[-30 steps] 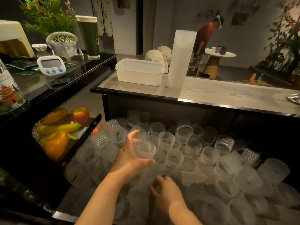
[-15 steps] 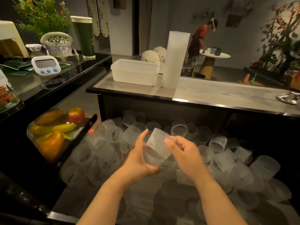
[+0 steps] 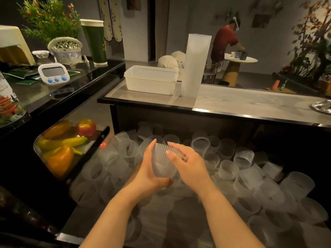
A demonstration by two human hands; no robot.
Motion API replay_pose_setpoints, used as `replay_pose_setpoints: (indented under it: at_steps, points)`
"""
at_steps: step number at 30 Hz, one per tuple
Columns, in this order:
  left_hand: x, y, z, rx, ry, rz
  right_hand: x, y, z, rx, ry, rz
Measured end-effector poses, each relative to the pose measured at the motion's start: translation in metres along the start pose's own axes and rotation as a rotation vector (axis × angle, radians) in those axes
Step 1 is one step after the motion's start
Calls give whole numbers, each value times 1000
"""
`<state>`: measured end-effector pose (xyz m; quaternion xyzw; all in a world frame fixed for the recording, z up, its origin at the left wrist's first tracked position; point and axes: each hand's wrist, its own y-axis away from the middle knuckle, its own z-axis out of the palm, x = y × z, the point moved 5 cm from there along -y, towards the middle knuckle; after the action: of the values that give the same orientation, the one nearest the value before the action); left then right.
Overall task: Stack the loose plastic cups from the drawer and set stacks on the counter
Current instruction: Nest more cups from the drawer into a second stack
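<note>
Head view: left hand [image 3: 148, 173] cradled ribbed cup [image 3: 163, 162] from below and side, fingers curled round it; right hand [image 3: 188, 166] pinched the cup's upper rim, thumb and fingers across the mouth. Both clamped on same cup, held above the drawer [image 3: 75, 236]. Could not tell whether one cup or two already nested; translucent walls blurred together. Loose cups [image 3: 231, 156] heaped all through drawer, some upright, most tipped, none sorted. Tall stack [image 3: 196, 66] stood on counter [image 3: 250, 104], just beside white tub [image 3: 152, 82]. Fruit tray [image 3: 62, 149] at left, well apart from work. Judged step: nesting a cup into the held one, early in task given how many lay loose. To do well: keep mouths aligned and axes parallel, push straight down by the rim, avoid squeezing thin walls so ribs don't bind; support base with left palm; build short stack in hand before lifting to counter. Risk: tilted seating jams cups, or a tall handheld stack topples.
</note>
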<state>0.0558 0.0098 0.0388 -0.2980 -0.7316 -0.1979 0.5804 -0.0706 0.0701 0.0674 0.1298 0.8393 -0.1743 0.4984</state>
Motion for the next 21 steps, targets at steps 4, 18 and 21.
replay_pose_setpoints:
  at_steps: [4,18,21]
  points:
    - [-6,-3,-8,34,51,13,-1,-6,10,-35,-16,-8]
    - [-17,1,-66,380,-202,-102,22,11,50,91,-174,81]
    - [-20,1,-79,440,-219,-122,39,31,92,-73,158,13]
